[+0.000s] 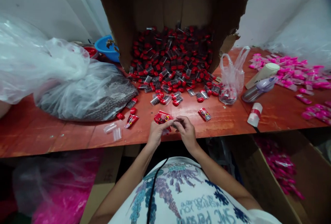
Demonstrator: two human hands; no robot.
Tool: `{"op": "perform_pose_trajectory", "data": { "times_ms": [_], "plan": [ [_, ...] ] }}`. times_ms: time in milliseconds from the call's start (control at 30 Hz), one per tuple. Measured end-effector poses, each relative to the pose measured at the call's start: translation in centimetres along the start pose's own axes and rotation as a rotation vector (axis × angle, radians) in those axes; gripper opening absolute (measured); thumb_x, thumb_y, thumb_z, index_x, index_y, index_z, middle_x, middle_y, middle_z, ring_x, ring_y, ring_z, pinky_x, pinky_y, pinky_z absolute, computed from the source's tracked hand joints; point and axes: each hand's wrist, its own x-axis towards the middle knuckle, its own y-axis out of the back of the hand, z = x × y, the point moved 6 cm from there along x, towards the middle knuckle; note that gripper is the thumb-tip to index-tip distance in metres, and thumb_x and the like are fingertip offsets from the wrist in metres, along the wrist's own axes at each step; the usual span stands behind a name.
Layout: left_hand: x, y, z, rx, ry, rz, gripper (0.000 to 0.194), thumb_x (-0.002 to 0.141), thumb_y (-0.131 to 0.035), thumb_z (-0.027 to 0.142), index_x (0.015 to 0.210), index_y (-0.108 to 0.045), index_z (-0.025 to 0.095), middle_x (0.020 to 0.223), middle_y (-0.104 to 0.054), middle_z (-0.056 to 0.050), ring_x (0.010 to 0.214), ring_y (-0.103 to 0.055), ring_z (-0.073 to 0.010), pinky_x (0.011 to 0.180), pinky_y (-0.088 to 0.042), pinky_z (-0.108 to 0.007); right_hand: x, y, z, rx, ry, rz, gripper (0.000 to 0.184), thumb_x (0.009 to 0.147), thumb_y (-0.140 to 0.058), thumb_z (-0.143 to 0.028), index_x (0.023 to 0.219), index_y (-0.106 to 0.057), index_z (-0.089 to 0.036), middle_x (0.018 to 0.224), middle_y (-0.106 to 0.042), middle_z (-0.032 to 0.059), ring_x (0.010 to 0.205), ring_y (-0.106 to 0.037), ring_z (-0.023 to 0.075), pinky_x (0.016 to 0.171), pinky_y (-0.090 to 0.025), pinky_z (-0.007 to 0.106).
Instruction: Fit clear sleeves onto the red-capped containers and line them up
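My left hand grips several red printed labels, fanned out above the table's front edge. Close beside it, my right hand has its fingers pinched together by the left thumb; what sits in that pinch is too small to make out. Past my hands lie small clear containers with red caps. One red printed piece rests to the right, and another red printed piece to the left. Loose red caps and clear plastic sleeves are near that left one.
A torn cardboard box on its side spills many red-capped containers over the red table. Left stands a plastic bag of dark beads. Right are a small bag, a bottle, a white roll and pink pieces.
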Motion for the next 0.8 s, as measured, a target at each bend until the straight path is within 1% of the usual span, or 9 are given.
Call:
{"op": "perform_pose_trajectory", "data": {
  "times_ms": [67, 167, 233, 367, 467, 500, 567, 700, 800],
  "plan": [
    [0.2, 0.0, 0.1, 0.004, 0.009, -0.002, 0.03, 0.052, -0.084, 0.023, 0.076, -0.071, 0.012, 0.069, -0.069, -0.004, 0.056, -0.062, -0.0141, 0.051, -0.05, -0.023, 0.3, 0.0, 0.5, 0.042, -0.056, -0.033, 0.025, 0.086, -0.056, -0.037, 0.106, -0.061, -0.023, 0.093, -0.063, 0.0028, 0.081, -0.063, 0.0158, 0.071, -0.052, 0.028],
    [0.4, 0.1, 0.4, -0.056, -0.013, 0.021, 0.027, 0.05, -0.084, 0.019, 0.071, -0.069, 0.013, 0.067, -0.068, -0.002, 0.058, -0.063, -0.0141, 0.058, -0.053, -0.025, 0.6, -0.2, 0.4, 0.004, -0.03, -0.15, 0.031, 0.083, -0.059, -0.033, 0.112, -0.063, -0.024, 0.101, -0.059, 0.0036, 0.093, -0.06, 0.0164, 0.085, -0.049, 0.03],
    [0.5, 0.4, 0.5, -0.069, -0.012, 0.051, 0.027, 0.049, -0.084, 0.018, 0.07, -0.068, 0.013, 0.066, -0.067, -0.001, 0.058, -0.062, -0.0134, 0.058, -0.052, -0.024, 0.6, 0.0, 0.4, 0.013, -0.029, -0.201, 0.036, 0.081, -0.062, -0.031, 0.116, -0.063, -0.026, 0.101, -0.056, 0.003, 0.096, -0.058, 0.0167, 0.087, -0.048, 0.031],
    [0.3, 0.4, 0.5, 0.004, 0.042, 0.015, 0.032, 0.049, -0.084, 0.017, 0.077, -0.068, 0.013, 0.069, -0.068, -0.001, 0.059, -0.062, -0.0138, 0.055, -0.051, -0.023, 0.6, 0.1, 1.3, 0.265, -0.206, -0.208, 0.039, 0.072, -0.07, -0.032, 0.11, -0.064, -0.025, 0.096, -0.06, 0.0021, 0.09, -0.06, 0.0177, 0.077, -0.052, 0.032],
    [0.1, -0.1, 0.9, 0.013, 0.017, -0.045, 0.034, 0.049, -0.083, 0.016, 0.078, -0.067, 0.014, 0.07, -0.068, -0.001, 0.06, -0.063, -0.0138, 0.056, -0.051, -0.023, 0.3, -0.2, 1.9, 0.426, -0.325, -0.183, 0.038, 0.068, -0.074, -0.03, 0.104, -0.063, -0.023, 0.091, -0.064, 0.001, 0.08, -0.062, 0.0165, 0.071, -0.054, 0.031],
    [0.0, -0.3, 1.1, 0.005, 0.003, -0.053, 0.033, 0.049, -0.083, 0.016, 0.077, -0.066, 0.013, 0.07, -0.068, -0.001, 0.061, -0.063, -0.0137, 0.057, -0.051, -0.023, 0.2, -0.2, 1.8, 0.426, -0.316, -0.167, 0.035, 0.069, -0.073, -0.031, 0.101, -0.063, -0.023, 0.09, -0.065, 0.0009, 0.077, -0.062, 0.016, 0.071, -0.054, 0.031],
    [0.0, -0.6, 1.3, -0.02, -0.02, -0.042, 0.035, 0.05, -0.084, 0.018, 0.078, -0.065, 0.013, 0.072, -0.068, -0.002, 0.062, -0.063, -0.0143, 0.057, -0.051, -0.023, 0.2, 0.0, 1.1, 0.335, -0.215, -0.116, 0.028, 0.073, -0.07, -0.031, 0.098, -0.064, -0.022, 0.091, -0.064, 0.0016, 0.078, -0.062, 0.0159, 0.072, -0.053, 0.031],
    [0.0, -0.3, 1.6, -0.027, -0.073, 0.044, 0.056, 0.049, -0.084, 0.021, 0.1, -0.06, 0.016, 0.074, -0.067, 0.0, 0.056, -0.062, -0.0134, 0.049, -0.049, -0.022, -0.1, 0.8, -0.8, 0.065, 0.023, -0.023, 0.02, 0.079, -0.064, -0.027, 0.099, -0.067, -0.024, 0.096, -0.061, 0.0031, 0.09, -0.06, 0.0171, 0.082, -0.05, 0.031],
    [0.0, -0.3, 2.0, 0.008, -0.096, 0.01, 0.063, 0.049, -0.085, 0.018, 0.106, -0.058, 0.016, 0.072, -0.066, 0.001, 0.058, -0.062, -0.0136, 0.052, -0.05, -0.023, -0.1, 0.8, -0.5, 0.168, -0.042, -0.043, 0.024, 0.078, -0.065, -0.029, 0.101, -0.066, -0.024, 0.095, -0.062, 0.003, 0.083, -0.062, 0.0167, 0.075, -0.053, 0.031]
  ]
}}
